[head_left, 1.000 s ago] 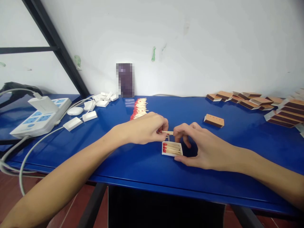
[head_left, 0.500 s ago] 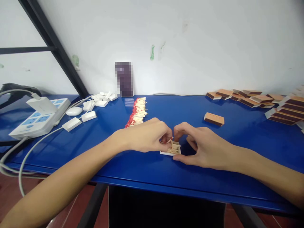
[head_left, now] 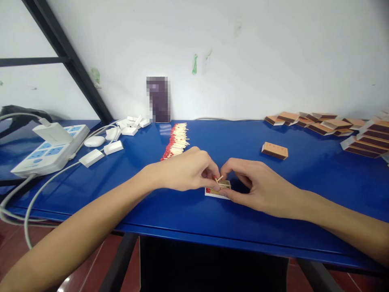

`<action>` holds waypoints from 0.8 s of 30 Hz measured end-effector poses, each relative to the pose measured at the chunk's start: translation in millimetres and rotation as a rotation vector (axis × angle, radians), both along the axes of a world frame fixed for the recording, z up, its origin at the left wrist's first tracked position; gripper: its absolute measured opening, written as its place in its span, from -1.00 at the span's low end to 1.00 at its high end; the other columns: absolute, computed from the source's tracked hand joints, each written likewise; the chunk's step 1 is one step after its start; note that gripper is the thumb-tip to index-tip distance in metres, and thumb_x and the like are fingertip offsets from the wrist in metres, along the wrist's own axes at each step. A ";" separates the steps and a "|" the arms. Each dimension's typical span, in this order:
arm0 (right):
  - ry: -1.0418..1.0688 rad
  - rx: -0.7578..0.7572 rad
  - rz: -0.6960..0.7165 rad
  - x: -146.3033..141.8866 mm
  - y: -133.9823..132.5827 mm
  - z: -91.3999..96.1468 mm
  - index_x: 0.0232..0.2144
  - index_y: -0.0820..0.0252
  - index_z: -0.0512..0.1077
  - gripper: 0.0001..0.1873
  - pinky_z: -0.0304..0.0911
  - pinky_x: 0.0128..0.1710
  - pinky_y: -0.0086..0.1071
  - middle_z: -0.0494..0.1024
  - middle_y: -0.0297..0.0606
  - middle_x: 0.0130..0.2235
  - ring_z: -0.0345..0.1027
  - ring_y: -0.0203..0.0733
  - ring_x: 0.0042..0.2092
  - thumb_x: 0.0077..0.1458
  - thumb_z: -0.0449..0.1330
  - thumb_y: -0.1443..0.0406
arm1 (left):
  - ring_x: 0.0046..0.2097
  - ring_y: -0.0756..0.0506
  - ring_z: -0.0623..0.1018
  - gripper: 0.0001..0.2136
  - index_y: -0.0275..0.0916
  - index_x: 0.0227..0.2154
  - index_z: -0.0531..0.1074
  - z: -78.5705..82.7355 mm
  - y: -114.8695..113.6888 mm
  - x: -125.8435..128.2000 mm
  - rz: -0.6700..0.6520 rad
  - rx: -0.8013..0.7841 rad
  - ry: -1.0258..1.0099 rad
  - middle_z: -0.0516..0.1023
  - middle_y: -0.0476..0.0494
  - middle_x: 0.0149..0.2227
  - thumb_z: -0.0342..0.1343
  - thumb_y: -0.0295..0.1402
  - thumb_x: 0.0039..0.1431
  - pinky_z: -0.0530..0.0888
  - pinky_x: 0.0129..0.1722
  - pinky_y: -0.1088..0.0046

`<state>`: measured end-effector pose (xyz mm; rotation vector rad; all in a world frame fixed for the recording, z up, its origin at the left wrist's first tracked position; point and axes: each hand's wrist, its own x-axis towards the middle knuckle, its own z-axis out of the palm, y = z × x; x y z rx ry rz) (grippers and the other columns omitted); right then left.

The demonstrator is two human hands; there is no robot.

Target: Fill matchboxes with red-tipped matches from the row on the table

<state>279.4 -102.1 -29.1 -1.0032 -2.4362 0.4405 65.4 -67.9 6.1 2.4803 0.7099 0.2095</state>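
A small white matchbox tray (head_left: 217, 195) lies on the blue table with several red-tipped matches in it. Over its left part, the fingers of my left hand (head_left: 194, 170) are pinched on matches (head_left: 218, 181), some of which stick up at a slant. My right hand (head_left: 255, 184) curves around the tray's right end, thumb at the near side and index finger at the far side, close to the match ends. My fingers hide part of the tray. Behind my left wrist, a long row of loose matches (head_left: 178, 140) stretches back, red heads to the left.
A closed matchbox (head_left: 274, 150) lies beyond my right hand. More matchboxes (head_left: 322, 123) are heaped and stacked at the back right. At left are white empty trays (head_left: 130, 130), a white earbud case (head_left: 94, 141) and a power strip (head_left: 51, 150) with cables. A blurred phone-like object (head_left: 159, 99) leans on the wall.
My right thumb and index finger have closed in on the tray. The matches in my left fingers have tilted from nearly upright to a slant, and red heads now show at the tray's left end.
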 end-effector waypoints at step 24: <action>0.100 -0.145 -0.004 4.1 13.9 -1.0 -0.13 0.07 0.48 -0.76 0.18 -0.47 -0.39 0.53 -0.27 -0.24 0.33 -0.27 -0.38 0.28 0.06 0.18 | -0.33 0.00 0.48 -0.76 -0.25 -0.38 0.55 5.9 -1.4 -9.8 -0.048 0.164 0.024 0.53 -0.03 -0.37 0.30 -0.16 0.02 0.36 -0.29 0.45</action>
